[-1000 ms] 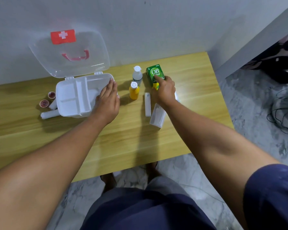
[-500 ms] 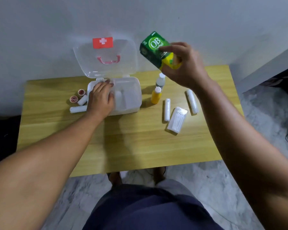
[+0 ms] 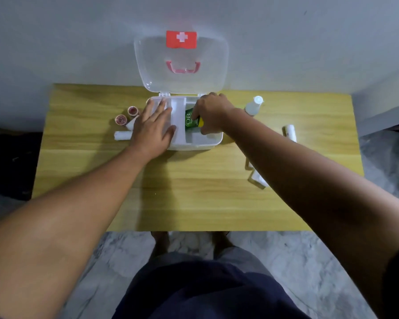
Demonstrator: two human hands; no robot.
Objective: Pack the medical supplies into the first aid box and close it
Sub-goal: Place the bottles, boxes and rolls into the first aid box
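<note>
The white first aid box (image 3: 213, 141) stands open at the back of the wooden table, its clear lid (image 3: 182, 63) with a red cross label upright against the wall. My right hand (image 3: 211, 112) grips a green and yellow carton (image 3: 190, 122) inside the box's right compartment. My left hand (image 3: 153, 126) lies flat, fingers spread, on the box's left side. A clear bottle with a white cap (image 3: 253, 105) stands to the right of the box. My right arm hides the yellow bottle.
Left of the box lie a white roll (image 3: 121, 135) and two small red-topped jars (image 3: 127, 115). On the right are a white tube (image 3: 290, 132) and a white packet (image 3: 258, 179), partly behind my arm. The wall is close behind the table (image 3: 194, 192).
My right hand lifted the green carton off the table, carried it left and lowered it into the box. My left hand shifted across the box's left side. The camera view moved.
</note>
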